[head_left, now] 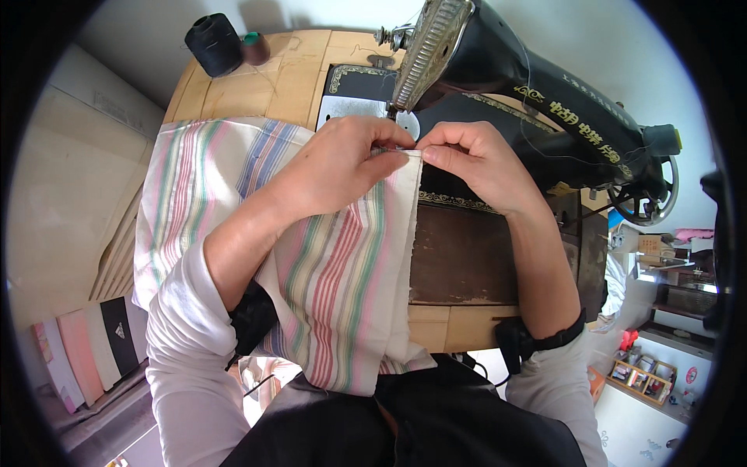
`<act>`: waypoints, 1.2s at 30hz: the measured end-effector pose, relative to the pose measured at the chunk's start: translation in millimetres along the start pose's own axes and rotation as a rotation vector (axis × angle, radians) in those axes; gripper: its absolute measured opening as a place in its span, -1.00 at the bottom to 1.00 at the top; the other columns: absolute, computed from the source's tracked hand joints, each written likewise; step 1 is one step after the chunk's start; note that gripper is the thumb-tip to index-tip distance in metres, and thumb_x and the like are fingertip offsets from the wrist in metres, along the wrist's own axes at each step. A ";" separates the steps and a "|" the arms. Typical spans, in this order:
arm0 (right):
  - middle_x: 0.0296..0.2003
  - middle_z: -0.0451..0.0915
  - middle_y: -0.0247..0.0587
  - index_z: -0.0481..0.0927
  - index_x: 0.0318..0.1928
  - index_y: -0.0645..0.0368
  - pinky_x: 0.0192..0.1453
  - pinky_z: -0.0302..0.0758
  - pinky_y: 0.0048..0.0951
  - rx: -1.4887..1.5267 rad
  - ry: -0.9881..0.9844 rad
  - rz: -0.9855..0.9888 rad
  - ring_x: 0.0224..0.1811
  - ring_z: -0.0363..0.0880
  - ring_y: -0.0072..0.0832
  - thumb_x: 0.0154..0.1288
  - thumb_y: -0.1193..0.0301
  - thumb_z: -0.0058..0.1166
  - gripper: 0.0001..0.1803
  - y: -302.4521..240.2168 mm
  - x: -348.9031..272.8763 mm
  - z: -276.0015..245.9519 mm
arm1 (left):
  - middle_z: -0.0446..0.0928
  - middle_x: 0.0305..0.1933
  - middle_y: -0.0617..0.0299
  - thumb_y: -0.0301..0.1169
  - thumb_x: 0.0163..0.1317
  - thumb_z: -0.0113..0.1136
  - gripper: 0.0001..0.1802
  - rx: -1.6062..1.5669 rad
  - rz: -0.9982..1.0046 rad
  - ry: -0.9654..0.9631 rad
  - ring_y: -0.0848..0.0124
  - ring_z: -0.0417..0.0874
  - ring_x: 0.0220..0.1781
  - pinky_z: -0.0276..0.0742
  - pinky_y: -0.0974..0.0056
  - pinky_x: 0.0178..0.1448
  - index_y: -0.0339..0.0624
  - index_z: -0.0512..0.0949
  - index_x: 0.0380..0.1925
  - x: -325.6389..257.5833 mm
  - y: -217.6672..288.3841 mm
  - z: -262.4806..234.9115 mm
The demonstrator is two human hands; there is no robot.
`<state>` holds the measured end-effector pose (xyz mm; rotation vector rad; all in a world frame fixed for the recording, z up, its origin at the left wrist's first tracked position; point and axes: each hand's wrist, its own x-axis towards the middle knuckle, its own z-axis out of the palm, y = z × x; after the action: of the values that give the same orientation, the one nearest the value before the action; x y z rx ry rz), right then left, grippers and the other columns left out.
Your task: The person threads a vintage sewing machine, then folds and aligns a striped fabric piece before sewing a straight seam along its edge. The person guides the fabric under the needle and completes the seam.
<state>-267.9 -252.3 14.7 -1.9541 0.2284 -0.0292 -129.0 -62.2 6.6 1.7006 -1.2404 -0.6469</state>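
Our left hand [342,159] and right hand [475,159] both pinch one striped cloth [334,272] beside one black sewing machine [529,86]. Two thread spools [214,43] stand at the wooden table's [241,89] far left corner.

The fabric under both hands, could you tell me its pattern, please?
The fabric is cream with pink, green and blue stripes, clearest in the head view.

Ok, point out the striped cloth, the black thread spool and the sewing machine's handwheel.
striped pastel cloth [342,296], head view, middle of the panel.
black thread spool [213,44], head view, its side.
black metal handwheel [647,194], head view, its rim.
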 end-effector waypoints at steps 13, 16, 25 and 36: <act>-0.47 0.61 -0.38 0.70 -0.32 0.33 -0.32 0.40 -0.54 -0.091 0.075 0.011 -0.40 0.46 -0.70 0.28 0.33 0.41 -0.73 -2.8 -1.4 13.9 | 0.65 -0.30 0.35 -0.48 0.37 0.37 -0.88 -0.215 -0.106 0.053 0.64 0.56 -0.25 0.53 0.44 -0.12 -0.33 0.71 -0.21 2.9 -5.6 -1.7; -0.49 0.59 -0.33 0.69 -0.32 0.32 -0.32 0.40 -0.50 -0.108 0.093 -0.068 -0.42 0.47 -0.65 0.27 0.35 0.41 -0.75 -0.9 0.9 17.4 | 0.65 -0.30 0.37 -0.49 0.37 0.38 -0.90 -0.271 -0.070 0.042 0.64 0.57 -0.24 0.53 0.45 -0.11 -0.31 0.72 -0.22 3.2 -9.1 -3.1; -0.46 0.60 -0.30 0.66 -0.33 0.31 -0.28 0.42 -0.47 -0.056 0.077 -0.148 -0.41 0.49 -0.60 0.24 0.40 0.42 -0.77 5.5 3.1 17.3 | 0.66 -0.36 0.33 -0.43 0.36 0.38 -0.84 -0.391 -0.102 0.039 0.62 0.54 -0.32 0.50 0.43 -0.20 -0.35 0.73 -0.24 3.3 -8.2 -10.2; -0.49 0.57 -0.29 0.56 -0.38 0.29 -0.24 0.47 -0.46 -0.163 0.034 -0.217 -0.40 0.51 -0.55 0.21 0.47 0.38 -0.78 -2.8 1.9 17.6 | 0.57 -0.40 0.40 -0.37 0.44 0.30 -0.78 -0.363 -0.125 0.095 0.65 0.44 -0.34 0.42 0.43 -0.26 -0.38 0.70 -0.23 2.1 -7.8 -3.3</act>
<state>-263.4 -235.5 10.3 -2.1352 0.0411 -0.1915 -122.0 -62.3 1.4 1.4923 -0.8927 -0.8029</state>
